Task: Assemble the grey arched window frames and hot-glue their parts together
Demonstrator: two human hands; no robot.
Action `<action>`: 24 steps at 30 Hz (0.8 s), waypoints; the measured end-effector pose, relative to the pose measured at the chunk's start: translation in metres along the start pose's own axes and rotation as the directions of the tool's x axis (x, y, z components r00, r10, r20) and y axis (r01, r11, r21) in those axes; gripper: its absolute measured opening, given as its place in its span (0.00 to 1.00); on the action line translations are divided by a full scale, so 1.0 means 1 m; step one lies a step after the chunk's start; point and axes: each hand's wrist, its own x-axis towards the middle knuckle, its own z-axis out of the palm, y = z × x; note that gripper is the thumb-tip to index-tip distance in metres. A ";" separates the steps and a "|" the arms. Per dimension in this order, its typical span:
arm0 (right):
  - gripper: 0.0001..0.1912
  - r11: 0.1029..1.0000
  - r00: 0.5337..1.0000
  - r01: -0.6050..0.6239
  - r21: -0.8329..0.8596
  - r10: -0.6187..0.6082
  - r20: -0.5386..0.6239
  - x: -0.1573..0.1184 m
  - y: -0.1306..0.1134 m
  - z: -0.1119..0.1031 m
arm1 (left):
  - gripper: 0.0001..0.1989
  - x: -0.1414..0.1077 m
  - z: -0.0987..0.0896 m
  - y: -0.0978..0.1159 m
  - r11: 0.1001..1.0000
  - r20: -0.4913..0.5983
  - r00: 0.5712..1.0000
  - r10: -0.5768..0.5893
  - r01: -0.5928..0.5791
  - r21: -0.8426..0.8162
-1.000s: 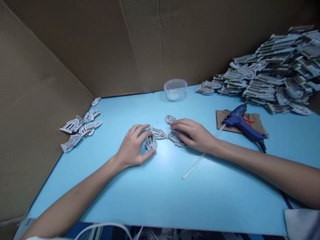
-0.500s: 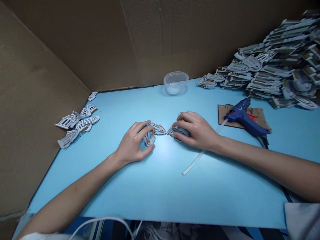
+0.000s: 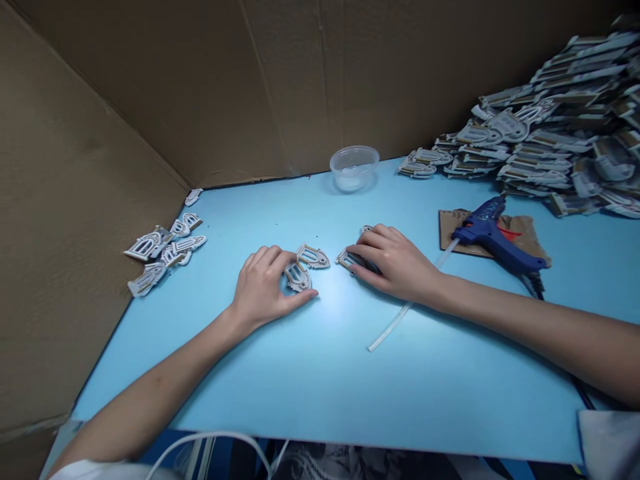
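My left hand (image 3: 263,285) rests on the blue tabletop, thumb stretched away from the fingers. Its fingertips touch the edge of a small white-and-brown arched window-shaped piece (image 3: 299,279) lying between thumb and fingers. Just behind that one lies a second arched piece (image 3: 314,257), pointing right. My right hand (image 3: 397,265) is curled over another arched piece (image 3: 346,260), with thumb and fingers on its sides; most of it is hidden under the hand. The tip of a further pale part (image 3: 367,229) peeks out behind my right knuckles.
A blue glue gun (image 3: 487,233) lies on a cardboard scrap (image 3: 449,230), its clear glue stick (image 3: 390,330) running under my right wrist. A clear plastic tub (image 3: 354,170) stands at the back. Loose pieces (image 3: 145,247) lie left; a large pile (image 3: 540,150) fills the back right. Cardboard walls enclose the table.
My left fingers have drawn back a little to the left and the thumb has spread, baring more of the arched piece. My right hand has barely moved. The view has shifted slightly.
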 end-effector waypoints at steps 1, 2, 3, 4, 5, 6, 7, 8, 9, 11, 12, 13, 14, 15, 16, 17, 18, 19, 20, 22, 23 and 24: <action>0.17 1.000 1.000 0.020 0.015 -0.019 -0.020 0.000 0.000 -0.001 | 0.36 -0.001 0.001 0.001 1.000 -0.005 1.000 0.001 -0.001 0.002; 0.15 0.999 0.998 0.043 0.029 -0.042 -0.044 0.000 0.000 -0.001 | 0.37 -0.002 0.001 0.002 1.000 -0.009 1.000 0.000 0.000 0.010; 0.14 0.997 0.995 0.067 0.038 -0.064 -0.070 0.000 0.000 -0.002 | 0.37 -0.003 0.002 0.002 1.000 -0.016 1.000 -0.006 0.007 0.027; 0.12 0.995 0.992 0.091 0.040 -0.086 -0.094 -0.001 -0.001 -0.002 | 0.37 -0.003 0.003 0.002 0.999 -0.022 1.000 -0.015 0.016 0.048; 0.11 0.994 0.989 0.101 0.037 -0.097 -0.115 -0.001 0.000 -0.003 | 0.36 -0.003 0.003 0.002 0.998 -0.029 0.999 -0.024 0.026 0.066; 0.10 0.995 0.987 0.091 0.046 -0.084 -0.136 -0.001 0.000 -0.003 | 0.35 -0.003 0.003 0.000 0.997 -0.036 0.999 -0.030 0.033 0.073; 0.10 0.995 0.986 0.056 0.082 -0.043 -0.158 0.000 0.002 -0.004 | 0.32 -0.002 0.002 -0.002 0.998 -0.044 0.999 -0.027 0.030 0.064; 0.10 0.989 0.983 -0.004 0.148 0.031 -0.179 0.000 0.003 -0.004 | 0.28 0.000 0.001 -0.004 0.999 -0.051 0.999 -0.011 0.013 0.034; 0.10 0.968 0.972 -0.084 0.235 0.131 -0.194 0.001 0.006 -0.003 | 0.24 0.002 -0.001 -0.007 1.000 -0.051 0.998 0.021 -0.022 -0.015; 0.07 0.878 0.921 -0.243 0.413 0.342 -0.186 0.003 0.011 -0.003 | 0.15 0.005 -0.004 -0.014 0.982 -0.025 0.991 0.133 -0.135 -0.135; 0.06 0.833 0.895 -0.300 0.465 0.414 -0.164 0.004 0.013 -0.002 | 0.15 0.007 -0.005 -0.017 0.964 0.004 0.981 0.196 -0.192 -0.186; 0.05 0.806 0.880 -0.338 0.485 0.454 -0.141 0.005 0.015 -0.002 | 0.15 0.008 -0.006 -0.019 0.945 0.037 0.967 0.250 -0.236 -0.225; 0.05 0.799 0.878 -0.355 0.485 0.463 -0.120 0.005 0.016 -0.002 | 0.16 0.009 -0.006 -0.022 0.931 0.074 0.954 0.291 -0.265 -0.251; 0.06 0.807 0.887 -0.353 0.473 0.449 -0.104 0.005 0.017 -0.001 | 0.17 0.010 -0.005 -0.024 0.922 0.107 0.943 0.316 -0.279 -0.267; 0.06 0.823 0.901 -0.339 0.456 0.424 -0.095 0.005 0.016 -0.001 | 0.19 0.010 -0.004 -0.025 0.919 0.132 0.936 0.326 -0.280 -0.278; 0.07 0.839 0.913 -0.320 0.440 0.396 -0.092 0.005 0.016 -0.001 | 0.20 0.010 -0.003 -0.025 0.917 0.145 0.934 0.325 -0.275 -0.288; 0.08 0.849 0.922 -0.302 0.434 0.375 -0.094 0.005 0.015 -0.001 | 0.20 0.010 -0.002 -0.025 0.917 0.149 0.936 0.320 -0.266 -0.297; 0.09 0.852 0.928 -0.287 0.438 0.361 -0.094 0.004 0.014 -0.002 | 0.19 0.009 -0.001 -0.025 0.918 0.142 0.940 0.310 -0.257 -0.303; 0.10 0.848 0.932 -0.276 0.452 0.351 -0.089 0.004 0.013 -0.002 | 0.18 0.009 -0.001 -0.024 0.920 0.129 0.947 0.295 -0.245 -0.305; 0.11 0.837 0.947 -0.242 0.491 0.314 -0.069 0.004 0.012 -0.002 | 0.15 0.010 -0.001 -0.022 0.925 0.094 0.961 0.262 -0.222 -0.309; 0.12 0.838 0.958 -0.215 0.502 0.280 -0.057 0.004 0.011 -0.003 | 0.15 0.010 -0.001 -0.021 0.926 0.082 0.965 0.249 -0.212 -0.311; 0.13 0.845 0.970 -0.183 0.503 0.238 -0.047 0.004 0.011 -0.003 | 0.15 0.010 -0.001 -0.020 0.928 0.073 0.969 0.238 -0.204 -0.313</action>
